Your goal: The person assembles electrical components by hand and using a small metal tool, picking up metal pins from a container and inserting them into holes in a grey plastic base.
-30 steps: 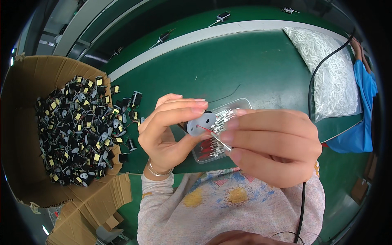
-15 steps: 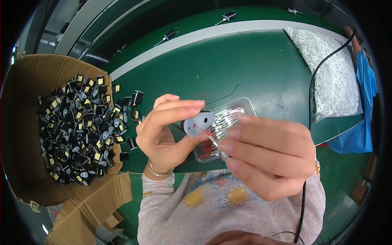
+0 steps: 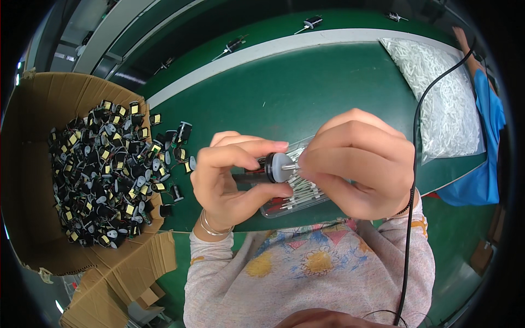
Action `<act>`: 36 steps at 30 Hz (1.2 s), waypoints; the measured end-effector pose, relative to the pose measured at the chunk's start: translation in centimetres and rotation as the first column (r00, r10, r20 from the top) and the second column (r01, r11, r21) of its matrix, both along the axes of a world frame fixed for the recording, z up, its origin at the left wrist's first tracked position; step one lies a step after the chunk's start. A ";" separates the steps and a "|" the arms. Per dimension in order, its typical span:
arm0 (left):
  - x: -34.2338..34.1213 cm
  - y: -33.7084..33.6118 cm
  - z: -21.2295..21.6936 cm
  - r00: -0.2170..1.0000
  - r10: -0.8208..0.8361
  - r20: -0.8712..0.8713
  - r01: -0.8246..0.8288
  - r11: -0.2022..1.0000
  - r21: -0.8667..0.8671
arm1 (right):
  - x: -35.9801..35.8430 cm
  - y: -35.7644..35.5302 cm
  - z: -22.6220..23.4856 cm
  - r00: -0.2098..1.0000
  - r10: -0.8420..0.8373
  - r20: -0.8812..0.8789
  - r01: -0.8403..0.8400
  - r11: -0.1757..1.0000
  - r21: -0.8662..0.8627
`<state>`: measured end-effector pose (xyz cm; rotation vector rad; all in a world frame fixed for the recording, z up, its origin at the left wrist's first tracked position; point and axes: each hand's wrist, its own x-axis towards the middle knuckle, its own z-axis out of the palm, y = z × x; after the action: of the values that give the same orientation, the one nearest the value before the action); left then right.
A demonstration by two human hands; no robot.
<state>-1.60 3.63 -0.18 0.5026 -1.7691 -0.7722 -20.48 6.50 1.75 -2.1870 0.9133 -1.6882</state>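
My left hand (image 3: pixel 221 177) grips a small black cylindrical part (image 3: pixel 269 167) between thumb and fingers. The part's light grey oval end cap (image 3: pixel 281 168) faces right. My right hand (image 3: pixel 361 164) has its fingers pinched together around a thin silvery pin-like piece (image 3: pixel 291 166), whose tip meets the grey cap. Whether the tip is inside a hole of the cap cannot be made out. Beneath both hands stands a clear plastic tray (image 3: pixel 267 215), partly covered by them. It holds many slim white-and-silver pieces (image 3: pixel 306 192), some with red ends.
At left, a cardboard box (image 3: pixel 33 164) is heaped with similar black parts (image 3: pixel 104 180); several lie beside it. A bag of small white pieces (image 3: pixel 443 98) lies far right, near a black cable (image 3: pixel 416 136). Another person's blue sleeve (image 3: pixel 488 104) shows beyond. Parts sit on a green belt (image 3: pixel 268 38).
My right hand has moved up and turned, bringing the silvery piece to the cap. The part in my left hand has turned its cap rightward. Parts on the far belt have shifted right.
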 end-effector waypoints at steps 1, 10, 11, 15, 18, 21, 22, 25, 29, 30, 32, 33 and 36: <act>0.1 0.0 -0.1 1.000 -0.008 0.011 0.008 1.000 -0.004 | 0.0 0.0 0.0 1.000 -0.001 -0.010 0.001 1.000 0.000; 0.1 0.9 0.0 0.998 -0.008 -0.062 0.020 0.980 0.198 | 0.7 -0.4 -0.8 0.960 -0.222 -0.168 0.142 0.910 -0.389; -0.1 0.9 0.1 0.997 -0.006 -0.073 0.019 0.983 0.182 | 0.5 -0.4 -0.8 0.967 -0.188 -0.174 0.114 0.923 -0.367; 0.3 1.1 0.9 0.994 0.007 0.107 -0.007 1.000 0.004 | 0.2 -0.3 -0.7 0.982 -0.101 -0.162 0.051 0.957 -0.286; 0.1 1.5 1.1 0.981 0.119 0.151 -0.109 0.991 -0.075 | 0.6 0.1 -0.7 0.968 -0.165 -0.191 0.089 0.931 -0.355; 0.6 2.3 1.2 0.992 0.062 0.112 -0.067 0.997 0.044 | 0.9 0.5 -0.8 0.965 -0.177 -0.194 0.088 0.913 -0.398; 0.3 2.5 0.9 0.997 0.072 0.027 -0.073 0.996 0.052 | 1.0 0.5 -0.7 0.976 -0.134 -0.171 0.066 0.932 -0.355; 0.2 2.0 1.1 0.997 0.073 0.031 -0.073 0.997 -0.001 | 1.0 0.2 -0.6 0.988 -0.078 -0.132 0.041 0.963 -0.266; 1.0 1.5 1.6 0.990 -0.062 0.129 0.053 0.996 0.074 | 0.5 0.0 -0.4 0.996 0.077 -0.048 -0.079 0.996 -0.036; 0.9 1.5 1.5 0.990 -0.061 0.124 0.052 0.996 0.073 | 0.7 0.1 -0.4 0.998 0.047 -0.029 -0.048 0.999 -0.022; 0.5 1.6 1.1 0.994 0.043 0.102 -0.044 0.999 0.011 | 1.4 0.1 -0.7 0.999 -0.020 -0.031 0.018 0.997 -0.078; 0.3 1.6 0.8 0.994 0.047 0.099 -0.048 0.999 0.011 | 1.7 0.1 -0.8 0.996 -0.089 -0.024 0.085 0.987 -0.133; 0.1 0.9 0.2 0.994 0.099 0.054 -0.102 0.993 0.059 | 1.9 -0.6 -1.1 0.993 -0.116 -0.018 0.114 0.988 -0.107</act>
<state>-1.52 4.57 0.05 0.6525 -1.7570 -0.7507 -18.63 5.94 0.63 -2.2675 0.9955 -1.8050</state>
